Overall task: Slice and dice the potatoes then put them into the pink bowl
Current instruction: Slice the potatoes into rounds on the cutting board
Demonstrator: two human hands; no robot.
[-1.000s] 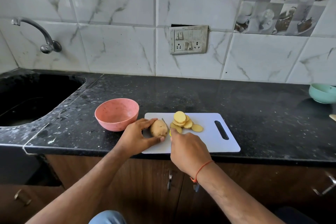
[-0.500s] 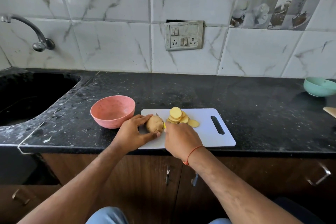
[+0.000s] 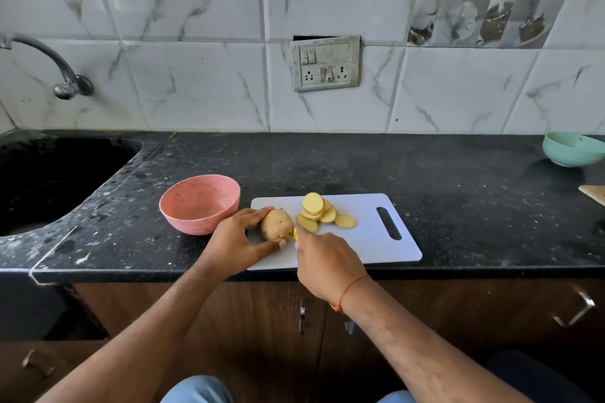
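A brown potato (image 3: pixel 276 223) lies at the left end of the white cutting board (image 3: pixel 370 249). My left hand (image 3: pixel 234 240) grips it with fingers over the top and thumb underneath. My right hand (image 3: pixel 324 263) holds a knife with a yellow handle (image 3: pixel 295 234) right against the potato's cut end; the blade is mostly hidden. A pile of round yellow potato slices (image 3: pixel 319 213) sits just behind the knife on the board. The empty pink bowl (image 3: pixel 199 203) stands on the counter just left of the board.
The black stone counter (image 3: pixel 458 193) ends in a sunken sink (image 3: pixel 49 180) at the left, under a tap (image 3: pixel 62 75). A mint-green bowl (image 3: pixel 571 149) and a wooden board corner (image 3: pixel 594 194) lie at the far right. Cupboard doors run below the counter edge.
The knife blade that stood up over the potato a second ago has dropped out of sight at its cut end. My left hand keeps its grip on the potato.
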